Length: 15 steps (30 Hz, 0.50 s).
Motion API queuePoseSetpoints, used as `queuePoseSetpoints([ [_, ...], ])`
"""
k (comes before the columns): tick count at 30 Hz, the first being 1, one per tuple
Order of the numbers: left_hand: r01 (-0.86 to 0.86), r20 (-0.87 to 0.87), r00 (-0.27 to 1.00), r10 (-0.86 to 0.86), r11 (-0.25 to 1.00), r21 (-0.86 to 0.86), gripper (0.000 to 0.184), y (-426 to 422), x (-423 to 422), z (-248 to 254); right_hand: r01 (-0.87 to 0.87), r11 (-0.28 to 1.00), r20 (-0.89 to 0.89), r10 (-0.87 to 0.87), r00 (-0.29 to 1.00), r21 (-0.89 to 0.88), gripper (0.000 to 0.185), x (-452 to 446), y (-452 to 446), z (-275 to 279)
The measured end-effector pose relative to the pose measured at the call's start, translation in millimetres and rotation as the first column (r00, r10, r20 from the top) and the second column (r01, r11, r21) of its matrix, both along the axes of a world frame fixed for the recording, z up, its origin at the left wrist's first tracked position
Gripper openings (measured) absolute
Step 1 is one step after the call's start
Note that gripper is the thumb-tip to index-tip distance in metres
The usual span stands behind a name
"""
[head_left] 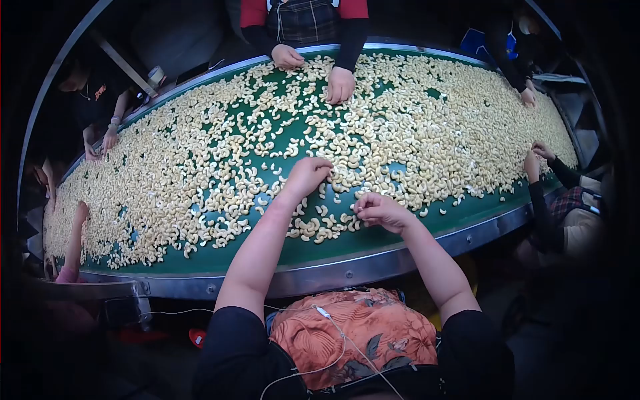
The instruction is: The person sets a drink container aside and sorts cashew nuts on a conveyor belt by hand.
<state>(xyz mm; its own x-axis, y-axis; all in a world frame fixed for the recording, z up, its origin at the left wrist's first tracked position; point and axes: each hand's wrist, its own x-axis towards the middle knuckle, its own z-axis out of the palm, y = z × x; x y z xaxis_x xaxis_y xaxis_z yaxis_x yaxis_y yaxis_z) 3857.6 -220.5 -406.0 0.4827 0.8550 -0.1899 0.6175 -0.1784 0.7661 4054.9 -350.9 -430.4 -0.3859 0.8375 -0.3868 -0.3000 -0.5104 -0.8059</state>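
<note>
Pale cashew nuts (427,133) lie spread over a green conveyor belt (287,141) in front of me. My left hand (309,176) is over the middle of the belt, its fingers curled down at the edge of a dense patch of cashews. Whatever those fingers hold, if anything, is hidden. Closer to the near rim, my right hand (384,212) is closed with thumb and forefinger together. Something pale shows by its fingertips, too small to name. A loose group of cashews (320,227) lies between my forearms.
A metal rim (347,272) runs along the belt's near side. Across the belt, a co-worker's two hands (340,85) reach among the nuts. Other people's hands work at the left end (110,137) and right end (531,165). A thin white cable (343,333) hangs over my orange apron (393,327).
</note>
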Motion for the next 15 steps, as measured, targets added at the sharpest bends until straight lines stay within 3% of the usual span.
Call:
queuePoseSetpoints([
  [1, -0.096, -0.019, 0.995, 0.095, 0.993, -0.063, 0.022, 8.7, 11.2, 13.4, 0.013, 1.000, -0.038, -0.013, 0.999, -0.025, 0.013, 6.7, -0.4, -3.5],
  [2, -0.048, 0.062, 0.997, 0.036, 0.976, 0.212, 0.021, 29.9, 19.0, 0.8, 0.024, 0.999, -0.074, -0.028, 0.997, -0.049, 0.013, 12.6, -0.5, -8.9],
  [3, -0.041, 0.072, 0.997, 0.018, 0.945, 0.325, 0.021, 49.6, 28.4, -10.5, 0.035, 0.997, -0.108, -0.043, 0.993, -0.073, 0.012, 16.7, 0.0, -11.5],
  [6, 0.167, -0.285, 0.956, -0.065, 0.920, 0.354, 0.021, 92.0, 56.8, -14.0, 0.117, 0.986, -0.064, -0.125, 0.990, -0.116, 0.009, 28.0, 0.6, -10.3],
  [8, 0.369, -0.504, 0.849, -0.159, 0.861, 0.349, 0.020, 105.4, 69.9, -14.3, 0.192, 0.974, -0.021, -0.195, 0.980, -0.120, 0.010, 38.5, 2.1, -11.8],
  [11, 0.436, -0.628, 0.762, -0.157, 0.842, 0.319, 0.024, 106.0, 83.9, -17.4, 0.298, 0.950, 0.026, -0.297, 0.954, -0.093, 0.011, 59.4, 19.1, -12.0],
  [12, 0.455, -0.629, 0.763, -0.149, 0.815, 0.359, 0.019, 108.1, 82.0, -25.8, 0.325, 0.945, 0.110, -0.319, 0.941, -0.039, 0.008, 64.7, 32.6, -14.7],
  [14, 0.200, -0.274, 0.945, -0.176, 0.978, 0.061, 0.014, 99.0, 73.4, -14.4, 0.326, 0.931, 0.306, -0.363, 0.880, 0.167, 0.011, 67.2, 60.7, -6.5],
  [15, 0.104, -0.088, 0.989, -0.116, 0.986, -0.130, 0.012, 95.5, 66.6, -9.2, 0.308, 0.918, 0.421, -0.389, 0.820, 0.249, 0.014, 67.8, 76.4, -4.8],
])
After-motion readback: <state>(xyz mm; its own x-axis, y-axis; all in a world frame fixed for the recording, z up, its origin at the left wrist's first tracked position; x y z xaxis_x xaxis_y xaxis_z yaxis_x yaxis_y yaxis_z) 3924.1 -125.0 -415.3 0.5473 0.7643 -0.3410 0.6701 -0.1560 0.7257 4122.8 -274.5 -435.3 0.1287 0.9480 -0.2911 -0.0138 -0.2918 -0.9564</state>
